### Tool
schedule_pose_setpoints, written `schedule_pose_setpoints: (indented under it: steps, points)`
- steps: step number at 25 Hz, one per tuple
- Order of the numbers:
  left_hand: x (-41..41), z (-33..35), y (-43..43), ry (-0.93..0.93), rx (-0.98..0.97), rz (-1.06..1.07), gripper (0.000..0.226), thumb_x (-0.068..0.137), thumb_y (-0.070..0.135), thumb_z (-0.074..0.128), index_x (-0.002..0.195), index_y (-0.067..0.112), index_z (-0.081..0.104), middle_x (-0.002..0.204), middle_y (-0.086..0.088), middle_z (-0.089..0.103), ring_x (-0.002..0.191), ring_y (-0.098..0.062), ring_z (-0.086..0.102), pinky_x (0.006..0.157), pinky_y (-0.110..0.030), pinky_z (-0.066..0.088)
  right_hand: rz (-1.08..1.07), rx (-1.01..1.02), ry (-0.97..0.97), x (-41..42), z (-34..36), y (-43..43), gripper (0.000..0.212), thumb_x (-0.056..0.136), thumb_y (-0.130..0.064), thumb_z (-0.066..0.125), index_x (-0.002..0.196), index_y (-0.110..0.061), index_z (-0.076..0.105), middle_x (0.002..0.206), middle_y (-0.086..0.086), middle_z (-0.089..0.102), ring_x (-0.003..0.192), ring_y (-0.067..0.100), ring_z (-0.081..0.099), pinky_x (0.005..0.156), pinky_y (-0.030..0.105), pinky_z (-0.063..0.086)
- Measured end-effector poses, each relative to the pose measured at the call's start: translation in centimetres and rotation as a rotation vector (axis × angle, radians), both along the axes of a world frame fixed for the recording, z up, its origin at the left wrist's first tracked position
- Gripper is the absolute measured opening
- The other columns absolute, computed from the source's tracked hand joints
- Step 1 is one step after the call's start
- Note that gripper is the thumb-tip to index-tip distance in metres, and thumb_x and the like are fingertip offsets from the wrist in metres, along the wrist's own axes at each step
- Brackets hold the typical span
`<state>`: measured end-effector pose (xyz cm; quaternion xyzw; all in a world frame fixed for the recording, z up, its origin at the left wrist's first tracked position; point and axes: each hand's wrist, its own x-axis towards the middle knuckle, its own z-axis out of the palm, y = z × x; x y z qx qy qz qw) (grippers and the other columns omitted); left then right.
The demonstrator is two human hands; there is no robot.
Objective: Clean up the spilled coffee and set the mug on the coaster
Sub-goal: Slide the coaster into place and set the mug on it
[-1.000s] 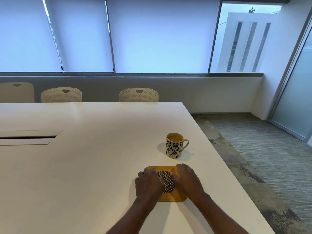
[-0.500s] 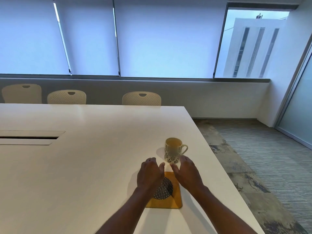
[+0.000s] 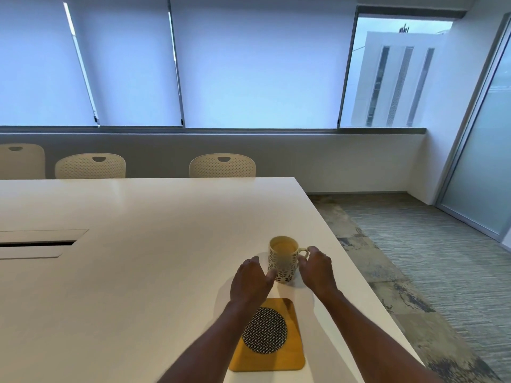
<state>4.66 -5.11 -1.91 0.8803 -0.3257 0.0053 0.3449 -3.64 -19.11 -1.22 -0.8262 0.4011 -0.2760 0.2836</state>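
Observation:
A cream mug (image 3: 284, 261) with a dark leaf pattern stands upright on the white table (image 3: 138, 272), with light brown coffee inside. My left hand (image 3: 250, 280) is against its left side, fingers apart, thumb touching the wall. My right hand (image 3: 316, 268) is at the handle on the right, fingers curled near it; a firm grip cannot be seen. Just nearer to me lies a yellow mat (image 3: 287, 355) with a round black-and-white patterned coaster (image 3: 265, 330) on it, partly covered by my left forearm. No spilled coffee shows on the table.
The table's right edge runs close to the mug, with carpeted floor (image 3: 428, 272) beyond. A cable slot (image 3: 38, 243) is set in the table at the left. Three cream chairs (image 3: 222, 165) stand along the far side under the window blinds.
Both hands have left the coaster and mat and moved forward to either side of the mug. The mug has stayed in place on the table.

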Motion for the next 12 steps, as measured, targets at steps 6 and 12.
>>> schedule_pose_setpoints:
  steps: [6,12]
  points:
    - [1.9,0.5,-2.2,0.065,-0.009,-0.09,0.059,0.085,0.052,0.063,0.124,0.009,0.053,0.119,-0.01,0.065,0.105,-0.024,0.063,0.077,-0.031,0.05,0.023,0.098,-0.03,1.5,-1.2,-3.0,0.031,0.093,-0.008,0.054,0.123,-0.002,0.063,0.12,0.019,0.068,0.108,0.034,0.064,0.093,0.038,0.051]
    - [2.1,0.3,-3.9,0.198,-0.107,-0.178,0.062,0.078,0.043,0.075,0.127,0.013,0.051,0.122,-0.007,0.065,0.109,-0.022,0.062,0.086,-0.037,0.055,0.041,0.251,-0.176,1.1,-1.8,-4.3,0.023,0.092,-0.015,0.061,0.114,-0.014,0.07,0.099,0.01,0.075,0.079,0.021,0.072,0.077,0.038,0.06]
